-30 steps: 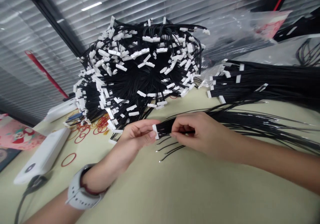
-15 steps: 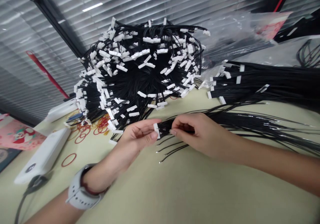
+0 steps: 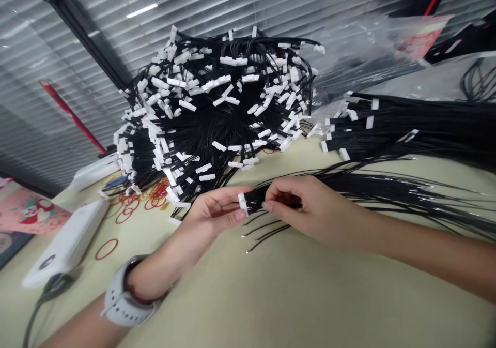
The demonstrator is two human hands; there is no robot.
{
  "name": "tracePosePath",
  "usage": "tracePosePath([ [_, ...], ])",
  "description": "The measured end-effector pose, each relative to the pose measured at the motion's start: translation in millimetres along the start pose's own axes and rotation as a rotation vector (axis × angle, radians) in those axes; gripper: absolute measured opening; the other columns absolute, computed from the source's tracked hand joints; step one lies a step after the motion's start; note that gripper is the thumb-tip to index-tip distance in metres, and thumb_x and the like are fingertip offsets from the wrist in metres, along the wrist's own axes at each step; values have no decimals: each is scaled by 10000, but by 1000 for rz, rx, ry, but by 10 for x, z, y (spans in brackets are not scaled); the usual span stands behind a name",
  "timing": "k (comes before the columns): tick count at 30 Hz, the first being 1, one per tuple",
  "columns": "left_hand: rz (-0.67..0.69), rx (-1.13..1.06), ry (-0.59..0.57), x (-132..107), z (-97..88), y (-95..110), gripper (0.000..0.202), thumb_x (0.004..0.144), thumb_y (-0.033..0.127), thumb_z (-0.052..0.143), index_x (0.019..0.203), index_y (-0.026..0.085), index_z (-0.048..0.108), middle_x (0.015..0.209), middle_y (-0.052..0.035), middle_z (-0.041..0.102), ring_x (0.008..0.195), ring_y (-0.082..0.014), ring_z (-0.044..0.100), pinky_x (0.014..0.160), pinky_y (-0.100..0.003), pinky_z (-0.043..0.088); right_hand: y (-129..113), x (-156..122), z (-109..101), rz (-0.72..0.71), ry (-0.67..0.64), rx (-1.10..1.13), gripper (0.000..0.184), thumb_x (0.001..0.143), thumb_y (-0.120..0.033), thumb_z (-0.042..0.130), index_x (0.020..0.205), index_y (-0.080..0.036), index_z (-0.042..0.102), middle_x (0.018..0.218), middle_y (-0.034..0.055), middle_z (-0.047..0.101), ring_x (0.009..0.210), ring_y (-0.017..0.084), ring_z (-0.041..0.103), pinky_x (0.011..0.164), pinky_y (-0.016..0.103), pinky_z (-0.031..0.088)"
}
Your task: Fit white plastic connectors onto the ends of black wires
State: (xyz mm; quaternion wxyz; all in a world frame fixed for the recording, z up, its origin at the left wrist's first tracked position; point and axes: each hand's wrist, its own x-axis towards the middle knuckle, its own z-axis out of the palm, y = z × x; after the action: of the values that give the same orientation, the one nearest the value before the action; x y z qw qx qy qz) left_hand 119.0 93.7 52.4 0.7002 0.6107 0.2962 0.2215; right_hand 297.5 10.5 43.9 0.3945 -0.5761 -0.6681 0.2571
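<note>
Between its thumb and fingers, my left hand [image 3: 217,211] pinches a white plastic connector [image 3: 242,203]. Black wires [image 3: 253,201] run from the connector toward the right. Just beside it, my right hand [image 3: 298,203] is closed in a pinch on these wires, its fingertips partly hidden. Below the right hand, several loose wire ends [image 3: 258,239] with small metal terminals stick out to the left over the table. A long spread of loose black wires [image 3: 395,193] lies behind and to the right of the right hand.
Behind the hands rises a large heap of black cables with white connectors [image 3: 220,115]. Another cable bundle [image 3: 426,125] lies at right, by clear plastic bags [image 3: 349,53]. Rubber bands [image 3: 127,203] and a white power strip [image 3: 67,244] are on the left of the table [image 3: 310,301].
My right fingertips have shifted very slightly left along the wires. The connector is turned a little, and more of the wires sits close against it. Otherwise both hands hold their places.
</note>
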Motion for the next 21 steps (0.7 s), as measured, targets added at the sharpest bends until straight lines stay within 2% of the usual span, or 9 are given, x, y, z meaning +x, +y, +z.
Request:
tracePosePath([
  [7, 19, 7, 0, 6, 1, 2, 290, 697, 148, 714, 975, 222, 676, 931, -11, 706, 864, -116, 613, 753, -181, 450, 1, -24, 9, -114, 18, -126, 115, 775, -128, 494, 671, -168, 522, 595, -49, 496, 497, 54, 385, 481, 204, 291],
  [16, 12, 19, 23, 12, 1, -1, 303, 677, 147, 726, 968, 215, 679, 932, -25, 706, 847, -141, 616, 758, -224, 457, 21, -35, 38, -130, 40, -131, 127, 822, -175, 456, 704, -170, 502, 637, -32, 502, 533, 72, 404, 515, 217, 300],
  [21, -4, 58, 5, 1, -9, -18, 320, 675, 138, 725, 978, 230, 680, 860, -9, 704, 756, -130, 611, 700, -222, 458, -10, -42, 63, -115, 41, -88, 113, 827, -189, 465, 723, -175, 509, 650, -27, 522, 552, 80, 423, 543, 222, 318],
])
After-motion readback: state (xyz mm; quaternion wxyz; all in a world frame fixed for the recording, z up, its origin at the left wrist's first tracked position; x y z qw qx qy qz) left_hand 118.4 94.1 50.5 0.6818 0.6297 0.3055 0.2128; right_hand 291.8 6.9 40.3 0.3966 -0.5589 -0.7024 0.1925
